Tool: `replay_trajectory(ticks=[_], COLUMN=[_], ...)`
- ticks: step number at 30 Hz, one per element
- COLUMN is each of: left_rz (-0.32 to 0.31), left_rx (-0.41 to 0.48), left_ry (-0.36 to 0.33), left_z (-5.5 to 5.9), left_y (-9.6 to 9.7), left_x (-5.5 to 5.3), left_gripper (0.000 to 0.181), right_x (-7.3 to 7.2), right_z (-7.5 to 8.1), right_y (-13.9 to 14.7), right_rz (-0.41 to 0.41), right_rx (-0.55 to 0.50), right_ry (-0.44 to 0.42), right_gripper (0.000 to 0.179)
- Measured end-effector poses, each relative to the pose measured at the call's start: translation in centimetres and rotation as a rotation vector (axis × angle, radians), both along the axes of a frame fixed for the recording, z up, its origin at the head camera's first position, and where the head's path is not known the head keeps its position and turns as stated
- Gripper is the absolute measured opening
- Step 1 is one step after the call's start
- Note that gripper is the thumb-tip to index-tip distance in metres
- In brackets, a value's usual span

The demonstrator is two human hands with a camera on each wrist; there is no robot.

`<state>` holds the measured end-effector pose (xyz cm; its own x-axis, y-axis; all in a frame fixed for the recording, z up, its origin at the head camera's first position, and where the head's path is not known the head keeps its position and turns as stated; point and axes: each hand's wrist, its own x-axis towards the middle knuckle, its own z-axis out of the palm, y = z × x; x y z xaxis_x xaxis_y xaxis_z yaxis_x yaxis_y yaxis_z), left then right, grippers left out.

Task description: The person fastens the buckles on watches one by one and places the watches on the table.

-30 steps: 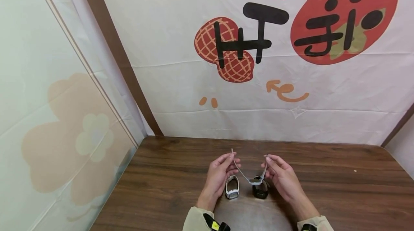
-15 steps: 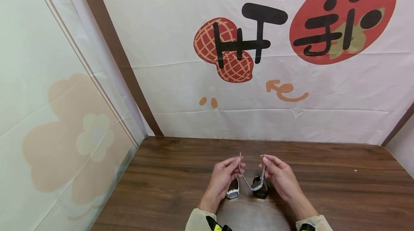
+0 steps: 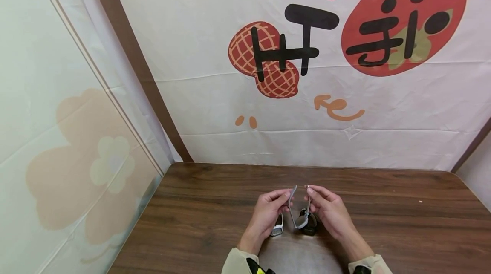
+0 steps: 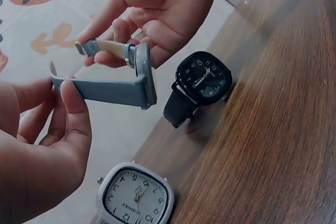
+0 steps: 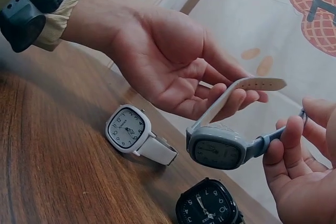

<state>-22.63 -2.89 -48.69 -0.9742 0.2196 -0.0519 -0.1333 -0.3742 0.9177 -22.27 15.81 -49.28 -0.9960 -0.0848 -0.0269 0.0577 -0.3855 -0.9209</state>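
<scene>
A blue-grey wristwatch hangs by its two straps between my hands, its case lowest. My left hand pinches the long strap with the holes; the tip pokes up past thumb and fingers. With thumb and fingers my right hand grips the shorter strap near its buckle. In the right wrist view, the case shows its dial, tilted. The left wrist view shows the case side-on, straps bent toward each other with a gap between their ends. Behind it in the head view stands a black watch.
A white watch stands on the brown wooden table, partly hidden behind my left hand in the head view. The black watch stands to its right. A printed cloth hangs along the table's far edge.
My left hand has moved right, toward my right hand, which shifted slightly left. The watch's straps have come closer together and its case has turned and sunk a little.
</scene>
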Motion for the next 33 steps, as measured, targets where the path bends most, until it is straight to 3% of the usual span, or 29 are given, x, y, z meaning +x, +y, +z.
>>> replay_trajectory(ticks=[9, 16, 33], left_rz=[0.012, 0.009, -0.057], left_rx=[-0.030, -0.030, 0.044], left_ry=[-0.052, -0.101, -0.106], left_z=[0.26, 0.14, 0.22], left_y=[0.27, 0.21, 0.23], left_x=[0.15, 0.13, 0.25], left_gripper=[0.028, 0.011, 0.008], right_x=[0.25, 0.50, 0.75], right_z=[0.18, 0.25, 0.53], right_y=[-0.30, -0.60, -0.60], right_rz=[0.008, 0.025, 0.095], right_rx=[0.029, 0.062, 0.119], right_ry=[0.021, 0.034, 0.023], right_gripper=[0.018, 0.018, 0.016])
